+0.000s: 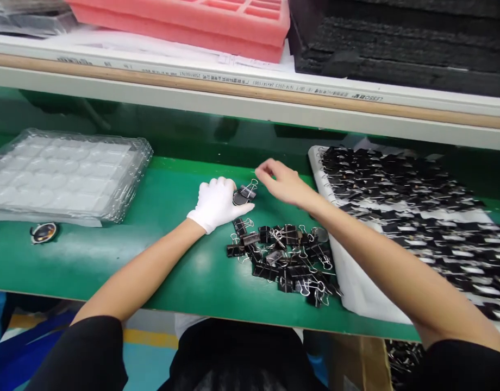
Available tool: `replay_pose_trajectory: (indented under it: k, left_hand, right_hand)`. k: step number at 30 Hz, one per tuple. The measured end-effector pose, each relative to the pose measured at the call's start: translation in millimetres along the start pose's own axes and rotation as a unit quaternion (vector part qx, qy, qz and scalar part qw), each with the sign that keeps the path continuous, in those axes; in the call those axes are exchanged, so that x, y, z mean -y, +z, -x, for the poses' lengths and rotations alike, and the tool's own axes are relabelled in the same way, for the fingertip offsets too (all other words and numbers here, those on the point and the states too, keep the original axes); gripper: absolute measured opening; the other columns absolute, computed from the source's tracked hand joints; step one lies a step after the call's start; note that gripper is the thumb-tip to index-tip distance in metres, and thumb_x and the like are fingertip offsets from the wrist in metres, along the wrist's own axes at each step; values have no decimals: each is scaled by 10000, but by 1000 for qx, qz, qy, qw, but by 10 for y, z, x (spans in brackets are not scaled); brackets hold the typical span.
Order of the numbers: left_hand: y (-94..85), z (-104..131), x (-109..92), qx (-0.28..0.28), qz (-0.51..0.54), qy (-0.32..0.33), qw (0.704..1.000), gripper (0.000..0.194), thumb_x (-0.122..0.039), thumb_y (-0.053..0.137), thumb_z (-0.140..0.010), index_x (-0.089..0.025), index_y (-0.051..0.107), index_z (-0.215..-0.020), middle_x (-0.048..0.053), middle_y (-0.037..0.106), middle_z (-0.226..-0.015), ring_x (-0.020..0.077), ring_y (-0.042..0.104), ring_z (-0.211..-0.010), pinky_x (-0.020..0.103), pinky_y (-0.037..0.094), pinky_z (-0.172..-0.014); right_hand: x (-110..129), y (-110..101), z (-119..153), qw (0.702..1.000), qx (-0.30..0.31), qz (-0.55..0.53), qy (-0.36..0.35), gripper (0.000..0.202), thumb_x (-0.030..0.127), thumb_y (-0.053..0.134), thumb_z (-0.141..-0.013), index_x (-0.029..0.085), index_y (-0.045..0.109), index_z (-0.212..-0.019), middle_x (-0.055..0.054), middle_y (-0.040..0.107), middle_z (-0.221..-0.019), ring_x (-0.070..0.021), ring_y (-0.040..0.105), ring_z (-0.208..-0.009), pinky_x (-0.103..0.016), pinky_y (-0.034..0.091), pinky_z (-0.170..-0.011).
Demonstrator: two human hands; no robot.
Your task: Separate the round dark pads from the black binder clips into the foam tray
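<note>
My left hand (219, 203), in a white glove, grips a dark round part (242, 197) between thumb and fingers. A black binder clip (249, 190) with wire handles sits on the part's right side. Just right of the clip, my bare right hand (277, 179) is raised with its fingers curled and thumb near the fingertips; whether anything small is between them is too hard to see. Below both hands lies a loose pile of black binder clips (288, 234) on the green table (185, 277).
Stacked clear plastic trays (62, 174) stand at the left, with a small round part (44, 233) in front. A white tray (364, 282) of clipped parts fills the right. Above runs a shelf edge (233, 89) bearing pink foam (185, 24) and black foam (397, 49).
</note>
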State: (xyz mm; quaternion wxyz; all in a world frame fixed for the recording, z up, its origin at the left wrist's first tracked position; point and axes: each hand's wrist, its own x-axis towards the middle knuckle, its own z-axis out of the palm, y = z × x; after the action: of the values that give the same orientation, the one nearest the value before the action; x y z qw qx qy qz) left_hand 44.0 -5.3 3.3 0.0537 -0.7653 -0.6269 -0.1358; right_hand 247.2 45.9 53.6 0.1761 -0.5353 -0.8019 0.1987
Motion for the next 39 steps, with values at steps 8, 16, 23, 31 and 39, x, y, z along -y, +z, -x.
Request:
replay_pose_trajectory:
  k: [8, 16, 23, 31, 39]
  left_hand:
    - [-52, 49, 86, 31, 10, 136, 990, 632, -592, 593, -926, -319, 540, -1493, 126, 589, -1421, 364, 533, -1219, 504, 369, -989]
    - [-92, 58, 230, -5, -2, 127, 992, 857, -676, 688, -806, -275, 494, -1538, 159, 417, -1612, 430, 383, -1415, 561, 281, -1117]
    - [-94, -37, 375, 22, -3, 100, 995, 730, -763, 647, -835, -263, 652, -1368, 163, 652, -1255, 370, 575, -1139, 471, 369, -943]
    - [-29, -67, 351, -38, -50, 70, 996, 756, -859, 521, -868, -187, 754, -1123, 160, 736, -967, 336, 642, -966, 427, 333, -817]
    - [20, -121, 459, -8, -3, 110, 994, 637, -765, 565, -924, -193, 751, -1136, 107, 759, -906, 296, 689, -935, 387, 316, -791]
  right_hand:
    - [101, -89, 701, 946, 270, 174, -39, 366, 402, 556, -969, 204, 625, -669, -68, 657, -825, -271, 612, -927, -512, 381, -959]
    - [-102, -161, 668, 980, 177, 62, -59, 356, 441, 580, -946, 226, 740, -712, -49, 730, -877, -211, 650, -807, -385, 482, -868]
    - [-147, -349, 617, 983, 60, 26, -172, 402, 487, 516, -969, 226, 785, -823, -99, 758, -1033, -244, 687, -917, -389, 511, -851]
    - [-263, -115, -95, 982, 150, 77, -85, 354, 417, 517, -959, 210, 703, -739, -56, 716, -831, -209, 635, -800, -345, 461, -780]
    - [-44, -3, -328, 976, 77, 203, 24, 541, 704, 503, -959, 214, 731, -927, -187, 612, -1262, -418, 499, -1286, -658, 369, -1074]
